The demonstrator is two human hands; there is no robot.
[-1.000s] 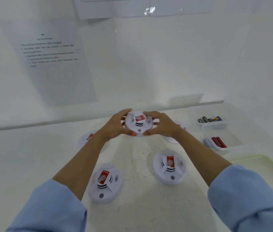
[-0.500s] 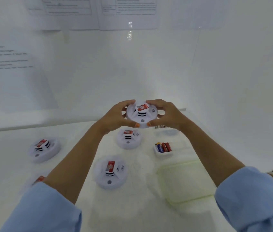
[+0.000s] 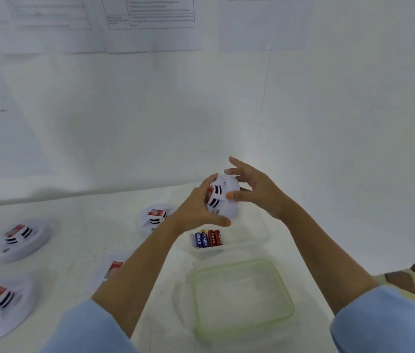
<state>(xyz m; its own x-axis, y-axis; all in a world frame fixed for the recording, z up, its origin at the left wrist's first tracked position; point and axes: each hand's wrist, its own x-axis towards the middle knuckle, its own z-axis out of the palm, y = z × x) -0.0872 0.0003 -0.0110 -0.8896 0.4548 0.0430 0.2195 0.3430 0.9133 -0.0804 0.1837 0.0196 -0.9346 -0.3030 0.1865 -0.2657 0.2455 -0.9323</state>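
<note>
At 6 o'clock, nearest, a clear green-rimmed container [image 3: 242, 296] sits on the tabletop [image 3: 170, 271]. Just past it a small tray [image 3: 209, 250] holds batteries [image 3: 207, 239]. Toward 9 o'clock lie four spare detectors [image 3: 20, 238], one partly hidden behind the left forearm. Above the batteries, lifted off the tabletop and tilted on edge, is the smoke detector [image 3: 223, 200]. The left grip [image 3: 196, 210] clasps its left rim, thumb beneath. The right grip [image 3: 257, 189] is loosened, fingers spread, thumb tip touching the detector's face. Printed sheets [image 3: 150, 21] hang at 12 o'clock.
</note>
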